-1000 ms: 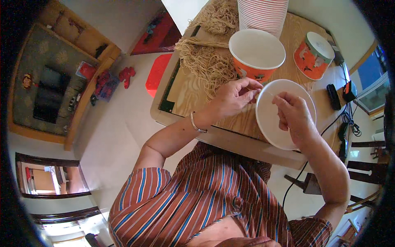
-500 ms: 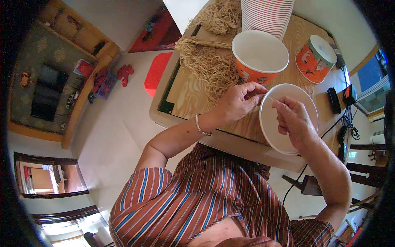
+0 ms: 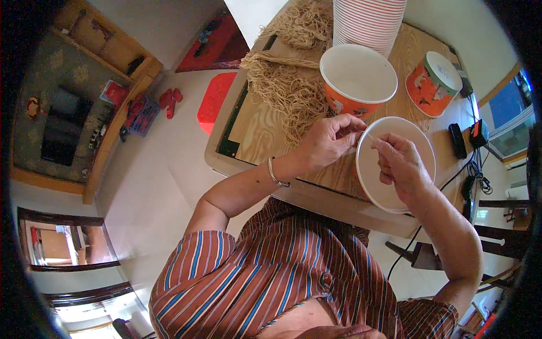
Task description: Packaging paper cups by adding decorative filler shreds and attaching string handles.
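Observation:
A white-lined paper bucket (image 3: 395,195) sits tilted at the near edge of the table, its mouth toward me. My left hand (image 3: 333,140) is closed in a pinch just outside the bucket's left rim; what its fingertips hold is hidden. Inside the mouth, my right hand (image 3: 400,164) pinches the end of a thin pale string (image 3: 371,137) close to that same rim, its other fingers curled. Right behind stands another orange-patterned bucket (image 3: 359,76), upright and open. Loose beige string (image 3: 288,96) lies heaped to the left of it.
A tall stack of nested buckets (image 3: 370,22) rises at the back of the wooden table (image 3: 254,138). An upside-down orange and green bucket (image 3: 433,85) stands at the right, near black adapters (image 3: 479,134) and cables. A red stool (image 3: 216,101) is beside the table's left edge.
Both hands keep nearly the same pinch at the rim, with only a slight shift of the right fingers. The buckets and string heap stay in place; the view has shifted slightly.

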`<state>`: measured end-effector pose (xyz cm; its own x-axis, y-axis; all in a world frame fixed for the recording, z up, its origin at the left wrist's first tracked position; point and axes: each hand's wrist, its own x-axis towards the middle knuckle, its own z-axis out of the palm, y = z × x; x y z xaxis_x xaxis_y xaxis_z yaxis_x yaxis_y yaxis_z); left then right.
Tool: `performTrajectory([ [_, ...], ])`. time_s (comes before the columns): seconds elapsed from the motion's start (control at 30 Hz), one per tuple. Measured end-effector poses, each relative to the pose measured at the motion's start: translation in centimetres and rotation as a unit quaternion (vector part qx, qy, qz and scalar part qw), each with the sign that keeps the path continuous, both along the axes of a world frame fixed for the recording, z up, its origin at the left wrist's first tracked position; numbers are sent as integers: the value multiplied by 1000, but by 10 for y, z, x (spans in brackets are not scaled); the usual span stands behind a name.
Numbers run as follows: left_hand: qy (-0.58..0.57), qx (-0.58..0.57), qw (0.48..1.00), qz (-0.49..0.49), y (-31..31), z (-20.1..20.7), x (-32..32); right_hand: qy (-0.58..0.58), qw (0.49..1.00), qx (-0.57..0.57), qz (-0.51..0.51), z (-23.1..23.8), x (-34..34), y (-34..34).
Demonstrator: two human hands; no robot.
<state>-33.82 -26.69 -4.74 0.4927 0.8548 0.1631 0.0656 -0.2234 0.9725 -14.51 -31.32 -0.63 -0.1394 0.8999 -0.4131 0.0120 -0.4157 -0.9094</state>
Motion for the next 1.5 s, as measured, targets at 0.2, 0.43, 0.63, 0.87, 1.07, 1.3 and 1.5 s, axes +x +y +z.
performTrajectory([
  [0.2, -9, -22, 1000, -1, -3, 3, -2, -2, 1000, -10, -5, 3, -4, -1],
  [0.43, 1, 3, 1000, -1, -3, 7, -3, -9, 1000, -6, -5, 3, -6, 0],
  [0.63, -9, -6, 1000, -1, -3, 6, -4, -36, 999, -12, -11, 6, -10, 2],
  [0.87, 6, -23, 1000, 19, 1, 2, -6, -50, 998, -21, -13, 9, -15, 6],
  [1.07, 20, -32, 999, 33, 5, 4, -5, -57, 998, -20, -15, 12, -20, 9],
  [1.3, 21, 70, 997, 37, 5, 7, -6, -43, 999, -13, -15, 12, -22, 10],
  [1.5, 39, 129, 989, 61, 6, 3, -5, -43, 999, -8, -10, 11, -22, 10],
])
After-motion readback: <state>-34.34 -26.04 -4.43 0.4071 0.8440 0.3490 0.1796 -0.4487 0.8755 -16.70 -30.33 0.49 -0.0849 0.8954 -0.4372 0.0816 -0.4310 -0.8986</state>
